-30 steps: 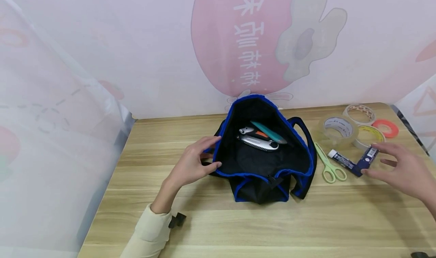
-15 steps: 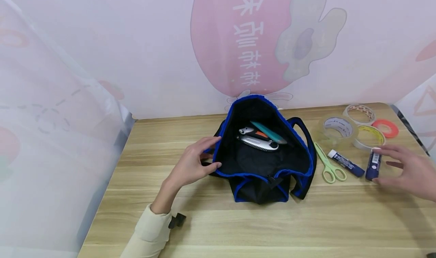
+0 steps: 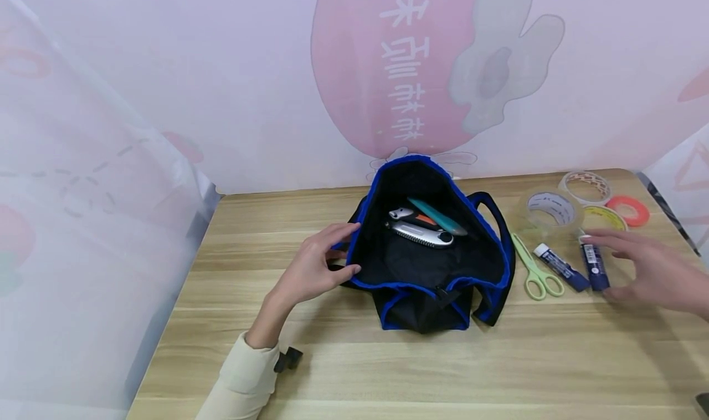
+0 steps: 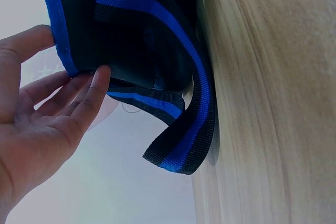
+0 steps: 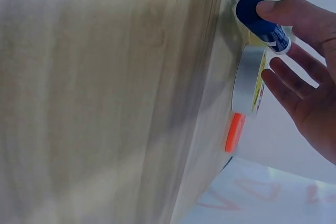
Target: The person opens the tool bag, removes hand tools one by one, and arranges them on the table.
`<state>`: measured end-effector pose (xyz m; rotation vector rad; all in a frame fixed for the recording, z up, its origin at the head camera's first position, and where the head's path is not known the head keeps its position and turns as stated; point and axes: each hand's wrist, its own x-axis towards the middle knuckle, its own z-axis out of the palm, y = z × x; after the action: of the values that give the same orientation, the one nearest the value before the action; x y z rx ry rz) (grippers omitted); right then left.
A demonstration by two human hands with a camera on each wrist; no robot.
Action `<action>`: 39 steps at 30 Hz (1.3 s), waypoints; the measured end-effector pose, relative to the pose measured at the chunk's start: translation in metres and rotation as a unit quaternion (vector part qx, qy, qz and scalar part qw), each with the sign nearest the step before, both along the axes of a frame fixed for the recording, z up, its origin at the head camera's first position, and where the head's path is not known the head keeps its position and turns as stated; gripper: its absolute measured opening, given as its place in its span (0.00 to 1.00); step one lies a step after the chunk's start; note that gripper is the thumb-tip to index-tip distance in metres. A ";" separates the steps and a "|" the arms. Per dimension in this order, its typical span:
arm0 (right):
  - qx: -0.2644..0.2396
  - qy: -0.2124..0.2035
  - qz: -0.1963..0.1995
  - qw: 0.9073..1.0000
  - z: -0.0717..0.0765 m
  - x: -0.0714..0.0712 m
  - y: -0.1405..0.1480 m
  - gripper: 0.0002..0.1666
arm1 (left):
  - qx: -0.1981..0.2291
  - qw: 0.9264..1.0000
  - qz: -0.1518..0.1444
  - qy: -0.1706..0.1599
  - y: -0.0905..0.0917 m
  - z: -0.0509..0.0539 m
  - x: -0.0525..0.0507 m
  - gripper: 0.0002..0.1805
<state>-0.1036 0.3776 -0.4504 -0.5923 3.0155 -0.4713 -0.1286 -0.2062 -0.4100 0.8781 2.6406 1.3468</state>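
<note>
A pink-and-white printed sheet [image 3: 266, 100] hangs behind, a wood-grain tabletop [image 3: 421, 371] stretches below, and there in the middle stands the blue-trimmed black bag [image 3: 412, 266], mouth gaping. The left hand [image 3: 316, 260] is on its left rim, thumb and fingers spaced apart, gripping the edge! Out wide, the right hand [image 3: 656, 272] pinches a navy glue stick [image 3: 596, 268] end to end, thumb at the base. Beyond it cluster the rolls: wide clear tape [image 3: 548, 202], patterned-core tape [image 3: 586, 177], yellow-lined tape [image 3: 606, 212], orange-red tape [image 3: 641, 211]. Pale green scissors [image 3: 530, 263] lie just right of the bag. Inside it: a silver utility knife [image 3: 420, 233], an orange-and-black tool [image 3: 415, 217], a teal tool [image 3: 437, 216]. And between scissors and right hand, a second, white-capped stick [image 3: 562, 268].
</note>
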 end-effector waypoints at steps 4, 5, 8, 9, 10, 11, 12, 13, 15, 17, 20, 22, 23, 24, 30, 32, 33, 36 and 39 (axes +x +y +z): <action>-0.025 -0.006 0.015 1.000 -0.002 -0.004 -0.006 0.60 | -0.001 1.000 0.000 0.001 0.000 0.000 0.000 0.42; -0.031 -0.008 0.016 0.999 -0.003 -0.004 -0.007 0.60 | -0.001 1.000 -0.001 0.001 0.000 0.000 0.000 0.42; -0.049 -0.007 0.013 0.999 -0.006 -0.004 -0.006 0.59 | 0.001 1.000 -0.003 0.004 0.001 0.000 0.000 0.42; -0.054 -0.004 0.010 0.998 -0.007 -0.004 -0.006 0.58 | 0.001 1.000 -0.003 0.005 0.001 0.000 0.000 0.42; -0.060 -0.002 0.007 0.998 -0.008 -0.004 -0.005 0.57 | 0.001 1.000 -0.005 0.005 0.001 0.000 0.000 0.42; -0.065 0.001 0.003 0.998 -0.008 -0.004 -0.005 0.56 | 0.001 1.000 -0.005 0.005 0.001 0.000 0.000 0.42; -0.070 0.004 -0.002 0.998 -0.009 -0.003 -0.004 0.55 | 0.001 1.000 -0.005 0.006 0.002 0.000 -0.001 0.42; -0.078 0.009 -0.006 0.997 -0.008 -0.003 -0.004 0.53 | 0.000 1.000 -0.004 0.005 0.002 0.000 -0.001 0.41; -0.091 0.015 -0.013 0.996 -0.007 -0.002 -0.004 0.51 | -0.002 1.000 -0.004 0.005 0.001 0.000 -0.001 0.41; -0.100 0.025 -0.015 0.995 -0.004 -0.001 -0.007 0.48 | -0.003 1.000 -0.003 0.004 0.001 0.000 -0.001 0.41; -0.094 0.038 -0.014 0.995 0.004 -0.002 -0.015 0.46 | -0.004 1.000 -0.002 0.007 0.001 0.000 -0.001 0.41; -0.081 0.045 -0.012 0.996 0.010 -0.003 -0.022 0.45 | -0.006 1.000 -0.002 0.010 0.001 0.000 0.000 0.41; -0.074 0.046 -0.013 0.996 0.013 -0.003 -0.026 0.45 | -0.008 1.000 -0.001 0.012 0.001 0.001 0.000 0.41; -0.070 0.048 -0.012 0.996 0.016 -0.004 -0.030 0.44 | -0.008 1.000 -0.001 0.013 0.001 0.001 0.000 0.41; -0.065 0.062 -0.005 0.996 0.031 -0.007 -0.053 0.41 | -0.008 1.000 0.001 0.005 0.001 0.000 0.000 0.41; -0.074 0.067 0.003 0.995 0.034 -0.009 -0.060 0.41 | -0.010 1.000 0.003 0.004 0.000 0.000 0.000 0.42; -0.082 0.074 0.010 0.994 0.035 -0.011 -0.064 0.41 | -0.012 1.000 0.004 0.004 0.000 0.000 -0.001 0.42; -0.107 0.088 0.026 0.990 0.038 -0.015 -0.075 0.40 | -0.014 1.000 0.004 0.007 0.000 0.000 0.000 0.42; -0.130 0.105 0.041 0.985 0.040 -0.020 -0.088 0.39 | -0.013 1.000 0.004 0.009 0.000 0.000 0.000 0.42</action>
<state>-0.1233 0.2900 -0.4106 -0.8270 3.1313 -0.8588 -0.1290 -0.2063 -0.4103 0.8813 2.6723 1.3089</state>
